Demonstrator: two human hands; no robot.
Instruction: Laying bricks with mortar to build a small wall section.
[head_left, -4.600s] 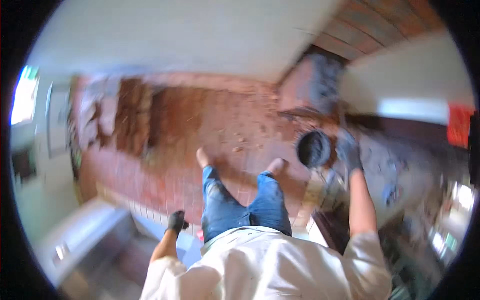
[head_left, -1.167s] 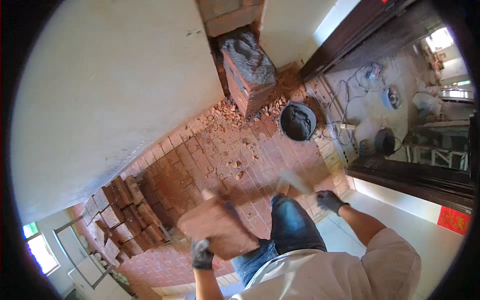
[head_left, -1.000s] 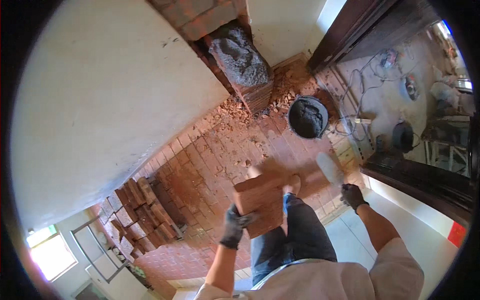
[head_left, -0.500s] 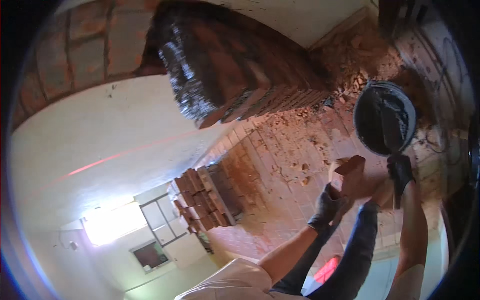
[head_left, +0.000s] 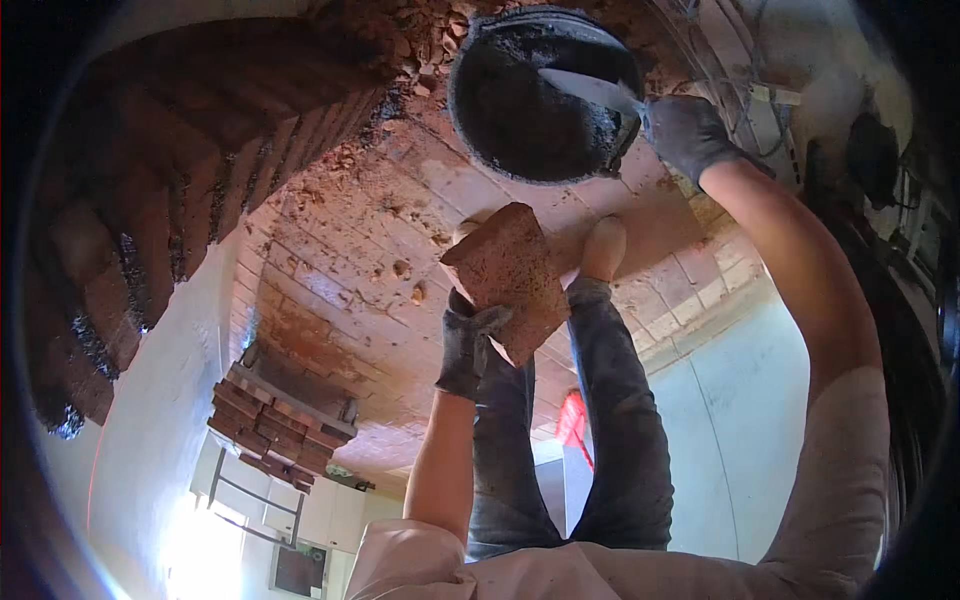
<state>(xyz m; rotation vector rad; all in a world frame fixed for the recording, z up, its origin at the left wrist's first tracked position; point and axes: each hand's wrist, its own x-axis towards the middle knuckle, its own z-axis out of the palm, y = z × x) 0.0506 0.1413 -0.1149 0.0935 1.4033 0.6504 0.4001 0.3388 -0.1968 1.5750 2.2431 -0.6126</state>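
My left hand [head_left: 468, 345], in a dark glove, grips a reddish-brown brick [head_left: 512, 280] by its lower left edge. The brick is tilted, one broad face up, above the floor in front of my legs. My right hand [head_left: 690, 135], gloved too, is closed round the handle of a trowel [head_left: 590, 92]. Its blade reaches over the right rim into a round black bucket [head_left: 468, 140]. Dark grey mortar [head_left: 515, 115] lies inside the bucket, and smears of it coat the inner wall. Whether the blade touches the mortar I cannot tell.
A brick wall [head_left: 210, 150] with dark wet joints rises at the left. Crumbled rubble [head_left: 410, 270] litters the tiled floor [head_left: 350, 240]. Behind stands a stack of bricks [head_left: 275, 425]. Cables [head_left: 745, 70] run along the right, near the bucket.
The view has turned, so the bucket and wall appear farther left. My right hand has come round to the bucket's right side with the trowel. My left hand still holds the brick.
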